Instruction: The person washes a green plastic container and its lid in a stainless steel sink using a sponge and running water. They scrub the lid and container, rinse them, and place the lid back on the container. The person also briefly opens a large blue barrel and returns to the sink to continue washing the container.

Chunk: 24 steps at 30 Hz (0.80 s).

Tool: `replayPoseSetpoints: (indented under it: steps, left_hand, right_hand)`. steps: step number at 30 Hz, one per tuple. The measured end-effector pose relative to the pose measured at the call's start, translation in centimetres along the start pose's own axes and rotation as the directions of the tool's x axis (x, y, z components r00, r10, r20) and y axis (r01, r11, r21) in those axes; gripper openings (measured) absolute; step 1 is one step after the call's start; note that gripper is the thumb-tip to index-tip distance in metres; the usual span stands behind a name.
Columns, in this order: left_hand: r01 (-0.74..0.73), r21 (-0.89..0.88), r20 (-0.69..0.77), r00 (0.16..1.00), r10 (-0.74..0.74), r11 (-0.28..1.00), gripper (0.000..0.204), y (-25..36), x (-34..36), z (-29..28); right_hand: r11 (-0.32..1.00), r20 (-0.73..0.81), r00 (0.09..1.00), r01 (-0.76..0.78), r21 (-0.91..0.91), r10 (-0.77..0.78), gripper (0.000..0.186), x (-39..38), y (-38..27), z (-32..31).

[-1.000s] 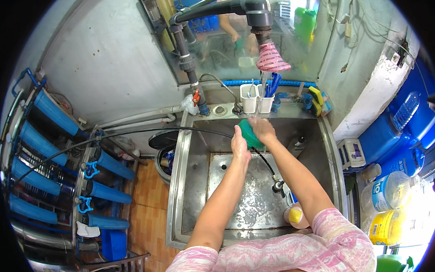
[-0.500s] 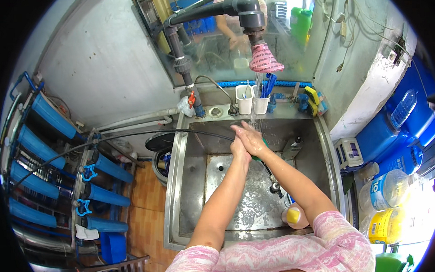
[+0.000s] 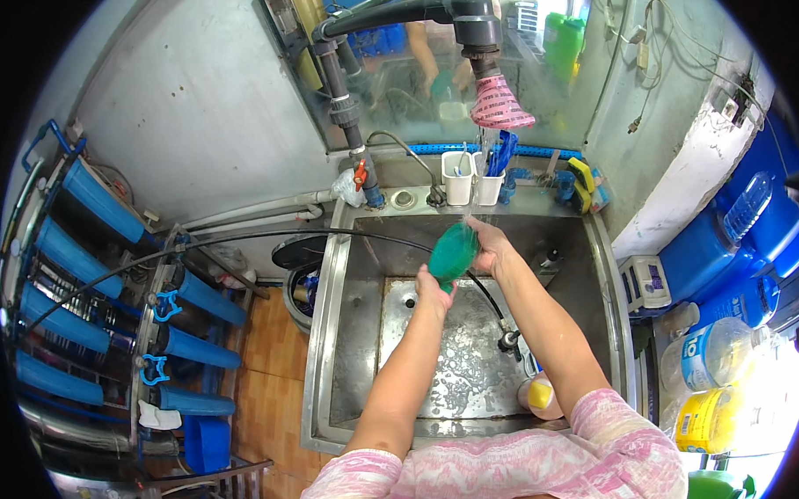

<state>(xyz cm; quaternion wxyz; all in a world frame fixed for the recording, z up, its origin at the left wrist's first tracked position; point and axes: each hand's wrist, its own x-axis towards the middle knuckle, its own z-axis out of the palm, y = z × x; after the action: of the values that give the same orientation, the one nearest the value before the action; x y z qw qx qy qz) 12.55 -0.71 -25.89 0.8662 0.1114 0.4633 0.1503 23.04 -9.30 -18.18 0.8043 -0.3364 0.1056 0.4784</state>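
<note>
The left grip (image 3: 433, 288) is closed on the narrow lower part of a green round piece (image 3: 453, 251). The right grip (image 3: 488, 245) is in contact with the right edge of the same piece; its fingers are partly hidden, and whether it clasps the edge cannot be told. The green piece is thus located between the two grips, tilted, with its broad round face directed upward. Both grips are positioned above the basin of a steel sink (image 3: 319, 358).

A dark grey pipe (image 3: 391, 19) is located above and beyond the grips. Its outlet carries a pink cover (image 3: 500, 107), from which water (image 3: 486, 143) runs down toward the right grip. Beyond the grips, on the rear ledge, stand two white containers (image 3: 457, 182); blue handles (image 3: 503, 153) project from the right-hand one. A yellow-and-black sponge (image 3: 581, 183) is located on the ledge, to the right of the right grip.

A black hose (image 3: 223, 242) approaches from the left of the left grip, passes behind the green piece and ends at a dark valve (image 3: 509, 341) below the right grip. A bottle (image 3: 559, 409) with a yellow cap (image 3: 540, 394) is located nearer the body than the right grip, beside the right forearm.
</note>
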Motion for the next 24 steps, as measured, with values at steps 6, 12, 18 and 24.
replayPoseSetpoints:
  steps: [6,12,18,24]
  left_hand:
    - [0.270,0.122,0.086,0.956,-0.282,0.955,0.016,-3.2,2.3,-2.8]
    - [0.205,0.101,0.164,0.962,-0.220,0.973,0.022,-3.0,2.2,-4.2]
    - [0.167,0.354,0.069,0.977,-0.204,0.920,0.021,-2.4,1.6,-4.3]
    - [0.220,0.287,0.133,0.955,-0.266,0.932,0.019,-3.0,0.8,-3.0]
  right_hand:
    - [0.483,0.213,0.916,0.365,-0.796,-0.341,0.017,-1.7,0.7,0.9]
    - [-0.469,0.780,0.625,0.684,-0.560,-0.020,0.026,-6.8,0.9,-0.5]
    - [-0.650,0.786,0.618,0.605,-0.459,0.020,0.029,-9.4,-0.6,-1.8]
    - [-0.719,0.775,0.628,0.508,-0.474,-0.068,0.025,-9.8,-1.0,-2.2]
